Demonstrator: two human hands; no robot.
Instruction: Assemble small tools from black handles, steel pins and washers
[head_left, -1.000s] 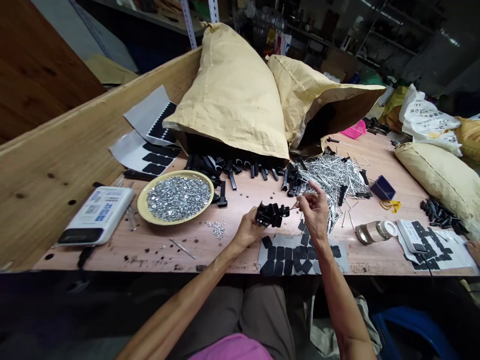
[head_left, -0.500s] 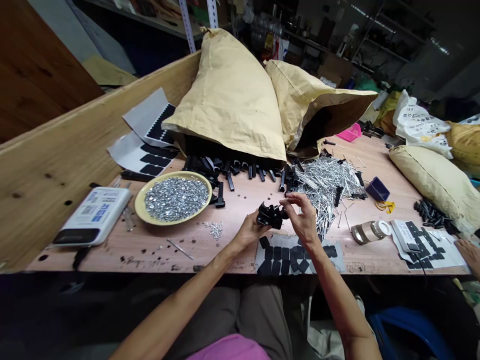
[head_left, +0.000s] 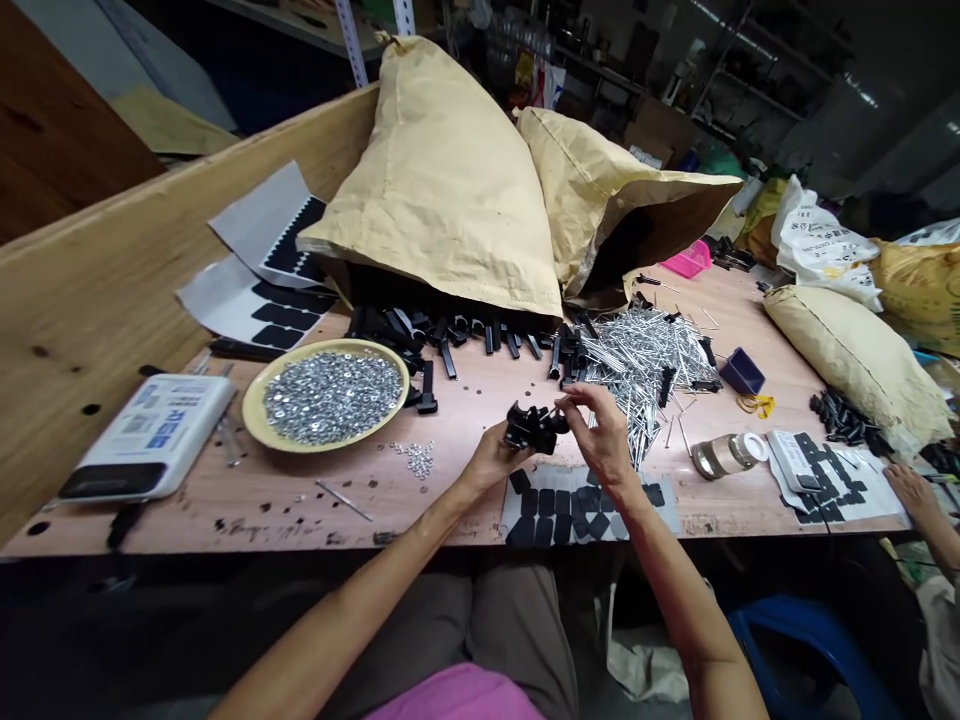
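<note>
My left hand (head_left: pixel 489 458) is closed round a black plastic part (head_left: pixel 531 427), held just above the wooden table (head_left: pixel 450 480). My right hand (head_left: pixel 600 432) pinches at the right end of that part, fingers pressed together on a thin metal pin that I can barely make out. A grey sheet of black pads (head_left: pixel 581 505) lies under both hands at the table's front edge. A heap of shiny metal pins (head_left: pixel 645 355) lies just beyond my right hand. A yellow dish of small silver nuts (head_left: pixel 327 394) sits to the left.
Two big tan paper sacks (head_left: pixel 457 190) lie at the back, with black plastic parts (head_left: pixel 450 335) spilled from one. A white box (head_left: pixel 150 435) lies far left, a small glass jar (head_left: pixel 724 455) at right. Another person's hand (head_left: pixel 907 490) rests at the right edge.
My right hand moved left from the pin heap and closed in on the right end of the black part held by my left hand. The camera view shifted slightly.
</note>
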